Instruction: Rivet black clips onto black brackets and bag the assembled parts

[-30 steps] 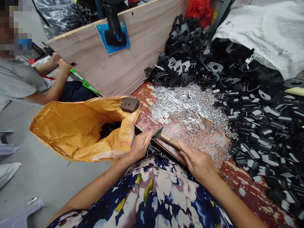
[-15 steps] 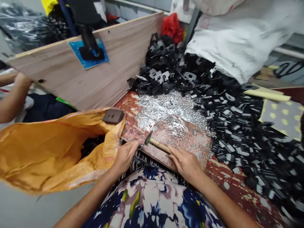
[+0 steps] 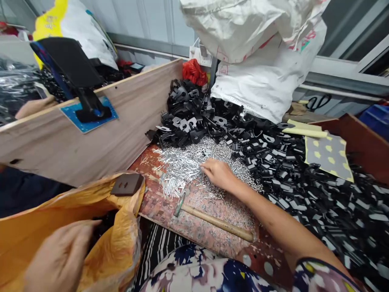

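My right hand reaches into a heap of thin silvery metal pins, its fingers pinched together. What lies between the fingertips is too small to make out. Smeared by motion, my left hand is over the mouth of an orange woven sack, with fingers stretched out and nothing visible in them. A hammer with a wooden handle lies on the worn red bench, its metal head pointing left. Small silvery springs or similar bits mix into the right side of the heap.
Black plastic parts cover the bench's right and back. A brown block rests on the sack's edge. A wooden board bounds the left, with another person's hand behind it. A white sack stands at the back.
The hammer has left my right hand and lies on the bench. That hand has moved forward to the pins. My left hand has shifted left over the sack. The view has tilted up.
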